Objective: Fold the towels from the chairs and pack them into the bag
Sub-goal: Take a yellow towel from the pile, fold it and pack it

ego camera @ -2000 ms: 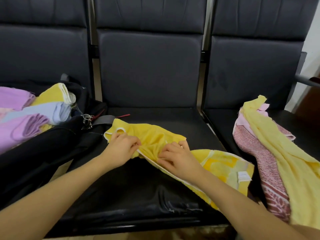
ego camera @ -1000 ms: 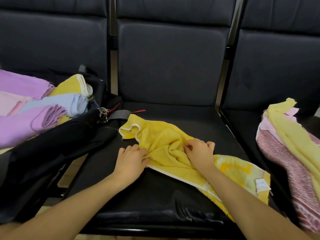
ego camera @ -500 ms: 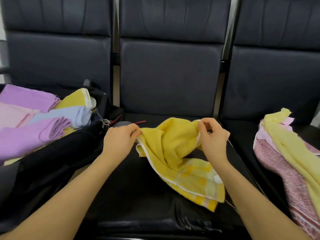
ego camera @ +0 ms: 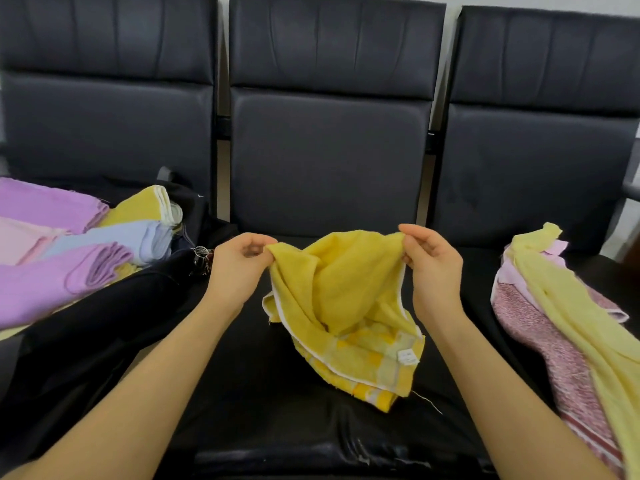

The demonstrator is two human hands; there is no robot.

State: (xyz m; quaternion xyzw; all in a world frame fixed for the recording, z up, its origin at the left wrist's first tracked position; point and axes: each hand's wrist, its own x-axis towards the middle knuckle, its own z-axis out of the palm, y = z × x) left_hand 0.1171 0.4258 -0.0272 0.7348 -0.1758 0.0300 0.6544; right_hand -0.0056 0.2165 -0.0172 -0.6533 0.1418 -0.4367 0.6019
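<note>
A yellow towel with a white hem and a small white label hangs above the middle chair seat, its lower end bunched on the seat. My left hand pinches its top left corner. At the top right corner, my right hand pinches the edge. The black bag lies open on the left chair, holding several folded towels in purple, pink, pale blue and yellow. On the right chair lies a loose pile: a pale yellow towel over a pink patterned one.
Three dark padded chairs stand in a row, their backrests close behind the hands. A metal clasp on the bag hangs near my left hand. A chair armrest shows at the far right edge.
Both hands gathered the yellow towel on the seat, then took its upper corners and lifted it off the seat. The hands have moved apart, spreading the top edge.
</note>
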